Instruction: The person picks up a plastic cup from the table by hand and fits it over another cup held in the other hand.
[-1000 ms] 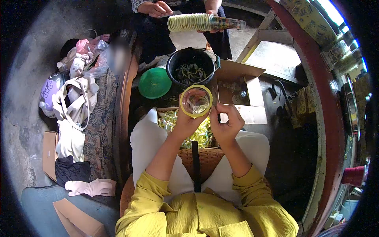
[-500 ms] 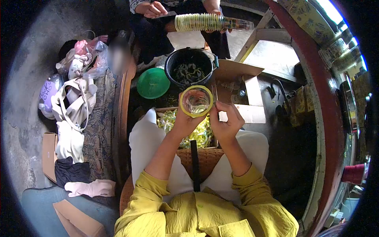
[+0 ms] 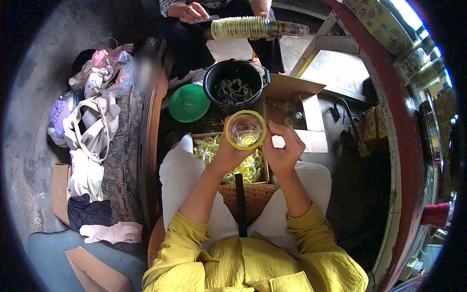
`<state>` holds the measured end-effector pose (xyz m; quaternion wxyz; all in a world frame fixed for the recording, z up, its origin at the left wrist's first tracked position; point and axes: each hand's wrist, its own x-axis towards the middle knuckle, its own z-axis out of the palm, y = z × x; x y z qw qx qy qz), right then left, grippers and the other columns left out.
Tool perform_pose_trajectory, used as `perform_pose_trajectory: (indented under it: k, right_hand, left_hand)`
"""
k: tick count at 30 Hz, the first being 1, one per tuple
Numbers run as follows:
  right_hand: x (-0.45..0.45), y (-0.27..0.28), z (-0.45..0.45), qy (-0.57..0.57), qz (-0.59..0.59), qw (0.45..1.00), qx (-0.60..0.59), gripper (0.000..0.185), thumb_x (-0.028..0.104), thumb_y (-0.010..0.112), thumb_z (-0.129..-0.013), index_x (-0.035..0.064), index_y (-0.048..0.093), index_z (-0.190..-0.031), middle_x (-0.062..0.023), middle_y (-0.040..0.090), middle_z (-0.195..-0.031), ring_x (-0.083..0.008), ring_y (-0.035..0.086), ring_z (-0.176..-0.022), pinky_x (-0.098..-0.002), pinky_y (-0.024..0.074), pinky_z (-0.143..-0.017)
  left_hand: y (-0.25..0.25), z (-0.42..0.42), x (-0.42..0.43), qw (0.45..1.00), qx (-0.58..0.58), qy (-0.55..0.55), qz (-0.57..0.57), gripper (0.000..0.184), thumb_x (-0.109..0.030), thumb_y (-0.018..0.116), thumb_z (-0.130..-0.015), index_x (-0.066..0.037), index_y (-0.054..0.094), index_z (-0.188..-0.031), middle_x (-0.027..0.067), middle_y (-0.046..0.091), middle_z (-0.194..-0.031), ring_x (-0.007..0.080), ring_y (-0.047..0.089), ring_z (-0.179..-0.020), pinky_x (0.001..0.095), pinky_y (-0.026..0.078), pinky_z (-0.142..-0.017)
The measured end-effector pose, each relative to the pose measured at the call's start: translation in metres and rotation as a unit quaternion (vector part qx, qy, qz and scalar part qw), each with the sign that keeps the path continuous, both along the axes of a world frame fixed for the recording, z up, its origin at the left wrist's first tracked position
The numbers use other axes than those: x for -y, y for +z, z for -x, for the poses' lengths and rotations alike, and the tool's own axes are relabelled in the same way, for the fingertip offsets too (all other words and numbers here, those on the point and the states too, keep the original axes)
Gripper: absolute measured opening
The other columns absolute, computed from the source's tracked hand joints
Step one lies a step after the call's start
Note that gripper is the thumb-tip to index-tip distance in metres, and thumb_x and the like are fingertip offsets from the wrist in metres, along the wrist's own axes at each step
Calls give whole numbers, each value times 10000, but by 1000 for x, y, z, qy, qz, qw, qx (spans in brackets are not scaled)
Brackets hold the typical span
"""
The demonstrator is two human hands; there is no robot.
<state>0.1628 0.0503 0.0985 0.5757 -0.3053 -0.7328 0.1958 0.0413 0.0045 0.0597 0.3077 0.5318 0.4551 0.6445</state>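
Observation:
My left hand is wrapped round a clear plastic cup with a yellow rim, its round mouth turned up toward me. At the cup's right side, my right hand has its fingers bent and closed close to the rim. Whether those fingers grip the rim or some small thing, I cannot make out. Below both hands, between my knees, stands a box filled with yellow and clear curled strips.
Ahead are a black bucket with dark scraps, a green lid and an open cardboard box. Opposite, a person's hands hold a flat blade-like piece and a long stack of cups. Bags lie on the left bench.
The cup and my hands have shifted slightly right and toward me. My right fingers have opened out a little beside the rim. The other person's cup stack has moved slightly left.

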Motion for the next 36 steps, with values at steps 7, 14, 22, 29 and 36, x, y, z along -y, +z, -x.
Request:
perform_pose_trajectory:
  k: [7,14,22,29,36]
  right_hand:
    - [-3,-11,-2,16,48,997,-59,145,-37,655,-660,-10,605,-793,-97,606,-677,-146,596,-589,-237,460,-525]
    - [3,-8,0,32,38,998,-30,133,-36,658,-661,-5,600,-776,-93,600,-664,-142,595,-579,-232,469,-523]
    - [2,-5,-2,17,21,1000,-11,143,-39,659,-659,-6,604,-786,-98,602,-669,-150,595,-578,-236,464,-520]
    - [-6,-2,-8,54,29,998,-10,139,-47,652,-651,-4,606,-775,-104,611,-689,-158,592,-587,-248,461,-542]
    - [-3,-7,-7,61,57,996,-28,128,-44,652,-648,6,606,-756,-98,604,-672,-154,582,-573,-242,451,-539]
  left_hand:
    - [-1,-3,-1,1000,24,-5,-13,593,-41,699,-647,-39,351,-1127,95,449,-1072,185,463,-1025,316,377,-890]
    - [1,3,1,999,32,11,5,598,-27,686,-654,-33,340,-1142,96,434,-1080,191,463,-1021,319,376,-889]
    - [-2,3,1,999,27,-16,14,610,-68,709,-620,-32,372,-1127,83,438,-1066,183,468,-1003,310,362,-897]
    - [4,5,4,999,-28,-36,14,612,-69,714,-613,-41,373,-1120,78,467,-1048,180,473,-1004,315,362,-900]
    - [8,5,4,995,89,-41,-5,593,-32,701,-631,-46,371,-1123,75,473,-1060,168,478,-1015,305,380,-894]
